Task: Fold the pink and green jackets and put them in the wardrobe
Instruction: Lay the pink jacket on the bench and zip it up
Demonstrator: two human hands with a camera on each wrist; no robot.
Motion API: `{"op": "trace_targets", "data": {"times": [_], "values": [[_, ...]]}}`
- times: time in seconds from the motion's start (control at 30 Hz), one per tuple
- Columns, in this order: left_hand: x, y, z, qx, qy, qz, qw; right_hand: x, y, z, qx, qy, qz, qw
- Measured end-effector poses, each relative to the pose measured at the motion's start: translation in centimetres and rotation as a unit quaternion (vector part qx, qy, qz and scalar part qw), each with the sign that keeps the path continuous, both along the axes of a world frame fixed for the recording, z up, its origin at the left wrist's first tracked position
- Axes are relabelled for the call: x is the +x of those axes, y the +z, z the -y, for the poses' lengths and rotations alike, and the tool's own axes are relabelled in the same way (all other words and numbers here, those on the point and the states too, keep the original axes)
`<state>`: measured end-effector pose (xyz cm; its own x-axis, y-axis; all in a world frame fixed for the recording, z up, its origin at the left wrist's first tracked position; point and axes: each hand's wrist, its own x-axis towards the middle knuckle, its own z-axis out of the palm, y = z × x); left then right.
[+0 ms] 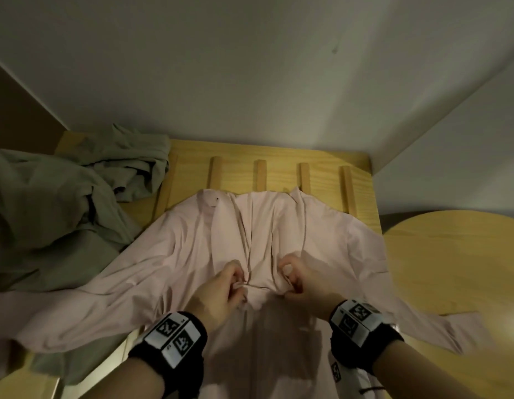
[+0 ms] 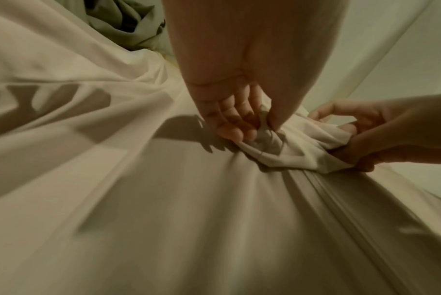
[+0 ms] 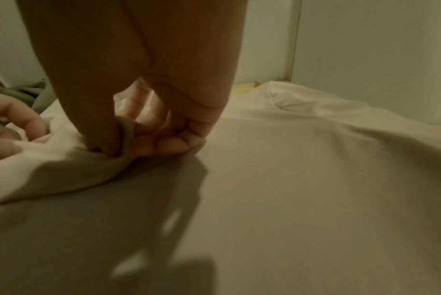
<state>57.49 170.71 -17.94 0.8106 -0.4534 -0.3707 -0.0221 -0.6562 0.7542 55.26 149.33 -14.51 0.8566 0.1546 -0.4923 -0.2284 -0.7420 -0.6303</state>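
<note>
Now the pink jacket (image 1: 322,234) lies spread front-up on a slatted wooden surface (image 1: 278,156), its collar toward the wall (image 1: 250,67) and its hem running off the near edge toward the person. Both hands meet at the middle of the open front. The left hand (image 1: 218,292) has its fingers (image 2: 235,127) curled and its thumb pressed down, pinching a bunched fold of pink fabric. The right hand (image 1: 300,279) does likewise just beside it, thumb and curled fingers (image 3: 161,142) nipping the opposite front edge. The 2 hands are close but not touching.

A sleeve trails left across the boards toward the green jacket (image 1: 62,203), which sits crumpled in the far-left corner, partly over the surface's left edge and overlapped by pink cloth. On the right, the other sleeve drapes past the surface's edge onto a round wooden tabletop (image 1: 457,269). Bare slats show between collar and wall; the wall closes in behind and at right.
</note>
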Motion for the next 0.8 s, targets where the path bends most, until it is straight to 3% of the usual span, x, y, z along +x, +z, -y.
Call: {"op": "trace_targets", "data": {"times": [0.1,0.2,0.3,0.43,0.53,0.67,0.73,0.8], "values": [[0.3,-0.4,-0.1,0.009,0.073,-0.025,0.997,-0.2,-0.2,-0.2,0.005,-0.02,0.021,1.0],[1.0,0.1,0.5,0.017,0.17,-0.208,0.963,-0.1,-0.2,0.1,0.023,-0.031,0.016,0.999],[1.5,0.5,1.1,0.016,0.16,-0.315,0.935,-0.3,0.1,0.1,0.058,-0.043,0.012,0.997],[1.7,0.2,1.2,-0.024,0.093,-0.223,0.97,-0.3,0.5,0.2,0.08,-0.012,0.002,0.997],[1.9,1.0,1.1,-0.069,0.106,-0.174,0.977,-0.1,0.8,0.5,0.06,0.029,0.028,0.997],[2.0,1.9,0.8,-0.179,0.169,-0.201,0.948,0.0,0.9,0.7,0.037,0.044,0.077,0.995],[1.8,1.9,0.4,-0.181,0.139,-0.231,0.946,0.0,0.4,0.7,0.033,0.049,0.09,0.994],[1.5,1.5,-0.1,-0.123,0.089,-0.255,0.955,0.1,-0.4,1.0,0.024,0.054,0.071,0.996]]}}
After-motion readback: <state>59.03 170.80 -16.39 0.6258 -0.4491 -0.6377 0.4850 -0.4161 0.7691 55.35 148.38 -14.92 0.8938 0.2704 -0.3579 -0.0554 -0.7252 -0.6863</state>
